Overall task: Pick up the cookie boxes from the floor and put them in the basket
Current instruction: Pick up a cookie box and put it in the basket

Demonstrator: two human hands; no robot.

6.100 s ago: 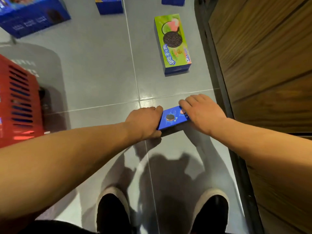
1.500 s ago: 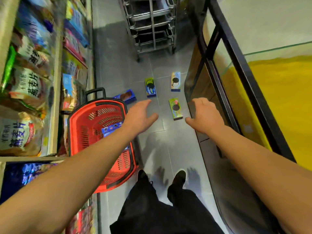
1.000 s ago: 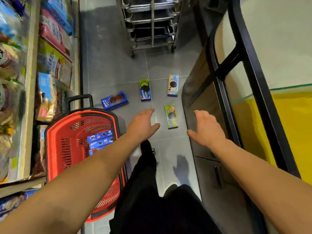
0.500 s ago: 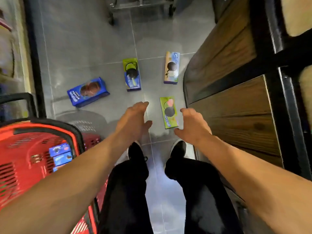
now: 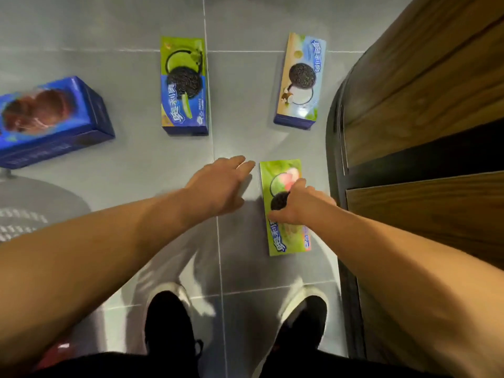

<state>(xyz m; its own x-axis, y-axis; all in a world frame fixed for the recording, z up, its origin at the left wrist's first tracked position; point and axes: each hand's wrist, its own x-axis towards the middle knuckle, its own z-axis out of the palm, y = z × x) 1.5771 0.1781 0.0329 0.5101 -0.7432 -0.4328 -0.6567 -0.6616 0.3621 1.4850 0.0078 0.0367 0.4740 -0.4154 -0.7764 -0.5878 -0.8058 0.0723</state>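
A light green cookie box (image 5: 283,238) lies flat on the grey tiled floor, right of centre. My right hand (image 5: 301,204) hovers over its middle with fingers curled downward, covering part of the printed cookie; whether it touches the box is unclear. My left hand (image 5: 221,184) is open with fingers stretched, just left of the box's far corner and apart from it. Farther away lie a green-and-blue box (image 5: 185,85), a pale blue-and-tan box (image 5: 300,80) and a larger blue box (image 5: 46,118) at the left. The basket is almost out of view.
A wooden counter with a dark metal base (image 5: 420,137) runs along the right, close to the green box. My two black shoes (image 5: 170,320) stand on the tiles below. A sliver of red (image 5: 56,350), bottom left, may be the basket. Its grid shadow falls at the left.
The view has dropped much closer to the floor. Both hands have come down to the light green box, the right one now over it. The red basket has slid out of view to the left.
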